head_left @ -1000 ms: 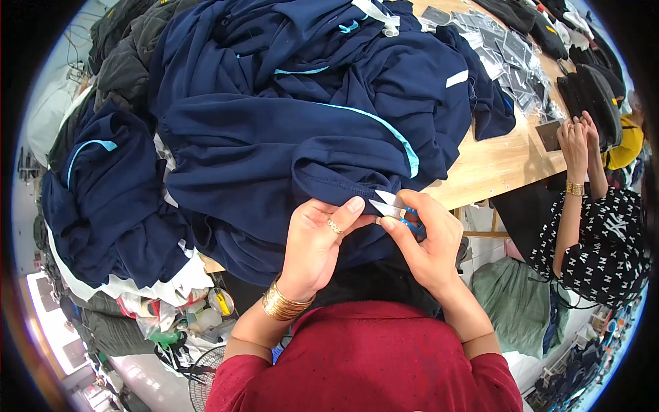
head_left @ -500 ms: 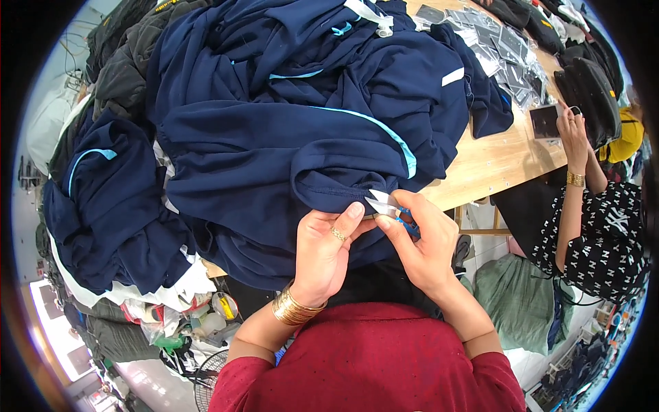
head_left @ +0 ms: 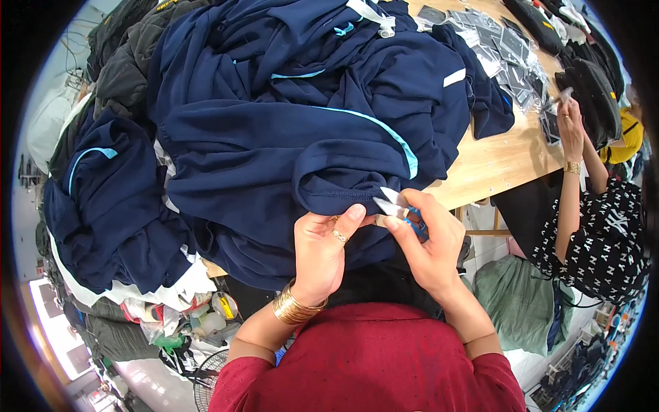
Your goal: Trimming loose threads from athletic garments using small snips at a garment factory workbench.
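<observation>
A large heap of navy garments with light blue trim covers the table before me. My left hand (head_left: 322, 247) is closed on the near edge of one navy garment (head_left: 329, 196), thumb on top, at a rounded, seamed opening. In my right hand (head_left: 434, 237) are small thread snips (head_left: 391, 202) with blue handles and pale blades. The blades are apart and point up and left, right beside the garment's seamed edge. Whether they touch the cloth I cannot tell. My fingers partly hide the handles.
Several small packets (head_left: 504, 51) lie scattered on the wooden table (head_left: 480, 168) at the far right. A co-worker in a black patterned top (head_left: 597, 233) handles something small there. More navy cloth (head_left: 113, 206) hangs at the left, and a green sack (head_left: 515, 295) stands on the floor.
My right hand and the snips have shifted slightly to the right, and the blades are a little wider apart. The co-worker's hands have moved up from a dark flat packet.
</observation>
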### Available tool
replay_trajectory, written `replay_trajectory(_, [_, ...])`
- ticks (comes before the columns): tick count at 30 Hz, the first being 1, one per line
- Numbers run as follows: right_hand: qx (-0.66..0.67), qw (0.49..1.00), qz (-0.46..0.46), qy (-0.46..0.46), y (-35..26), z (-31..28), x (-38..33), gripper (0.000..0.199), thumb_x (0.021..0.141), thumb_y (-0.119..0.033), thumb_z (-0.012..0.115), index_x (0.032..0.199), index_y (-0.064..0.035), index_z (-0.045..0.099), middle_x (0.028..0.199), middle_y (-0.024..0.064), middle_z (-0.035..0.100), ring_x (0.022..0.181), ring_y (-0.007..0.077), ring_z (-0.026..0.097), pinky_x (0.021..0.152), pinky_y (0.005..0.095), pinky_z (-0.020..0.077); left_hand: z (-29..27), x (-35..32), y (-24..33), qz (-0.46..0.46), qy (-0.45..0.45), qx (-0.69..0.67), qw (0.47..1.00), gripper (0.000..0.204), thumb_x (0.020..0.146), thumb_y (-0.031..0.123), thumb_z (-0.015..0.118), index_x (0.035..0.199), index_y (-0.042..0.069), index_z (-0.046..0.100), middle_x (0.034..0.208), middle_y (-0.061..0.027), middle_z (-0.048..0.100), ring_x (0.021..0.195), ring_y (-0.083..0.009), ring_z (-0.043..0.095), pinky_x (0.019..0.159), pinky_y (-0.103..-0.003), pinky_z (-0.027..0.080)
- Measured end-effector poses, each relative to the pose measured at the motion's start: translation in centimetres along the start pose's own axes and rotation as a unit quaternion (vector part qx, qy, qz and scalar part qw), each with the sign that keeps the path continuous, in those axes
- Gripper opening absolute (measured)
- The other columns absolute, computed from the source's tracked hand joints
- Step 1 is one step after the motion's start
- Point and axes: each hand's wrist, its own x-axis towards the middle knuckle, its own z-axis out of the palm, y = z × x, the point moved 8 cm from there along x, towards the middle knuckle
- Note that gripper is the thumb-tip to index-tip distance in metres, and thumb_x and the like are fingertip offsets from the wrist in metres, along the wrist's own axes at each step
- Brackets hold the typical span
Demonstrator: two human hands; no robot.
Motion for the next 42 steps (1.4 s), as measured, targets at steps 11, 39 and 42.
replay_trajectory(11, [-0.012, 0.999, -0.039, 0.005, -0.6, 0.5, 0.1, 0.026, 0.078, -0.016, 0.072, 0.095, -0.0005, 0.06, 0.073, 0.0086, 0.059, 0.057, 0.0201, 0.055, 0.05, 0.0281, 0.042, -0.2, -0.1, 0.1, 0.046, -0.008, 0.021, 0.999, 0.014, 0.088, 0.004, 0.058, 0.101, -0.001, 0.063, 0.1, -0.0106, 0.066, 0.091, -0.0185, 0.063, 0.086, -0.035, 0.05])
replay_trajectory(39, [-0.007, 0.999, -0.033, 0.003, -0.1, 0.4, -0.2, 0.026, 0.077, -0.017, 0.072, 0.093, -0.0006, 0.06, 0.073, 0.0088, 0.06, 0.057, 0.0213, 0.057, 0.052, 0.028, 0.0436, -0.7, -0.2, -0.1, 0.035, -0.003, 0.024, 0.999, 0.012, 0.09, 0.004, 0.056, 0.099, 0.0, 0.062, 0.097, -0.0108, 0.066, 0.089, -0.0187, 0.064, 0.086, -0.036, 0.051])
replay_trajectory(42, [-0.014, 0.999, -0.045, 0.004, -0.3, 0.5, -0.1, 0.025, 0.077, -0.017, 0.072, 0.093, -0.0009, 0.06, 0.073, 0.0087, 0.06, 0.057, 0.0213, 0.056, 0.052, 0.0284, 0.0434, -0.6, -0.2, -0.1, 0.041, -0.009, 0.021, 0.999, 0.013, 0.089, 0.004, 0.056, 0.099, -0.001, 0.062, 0.097, -0.0111, 0.066, 0.09, -0.0194, 0.064, 0.086, -0.037, 0.051])
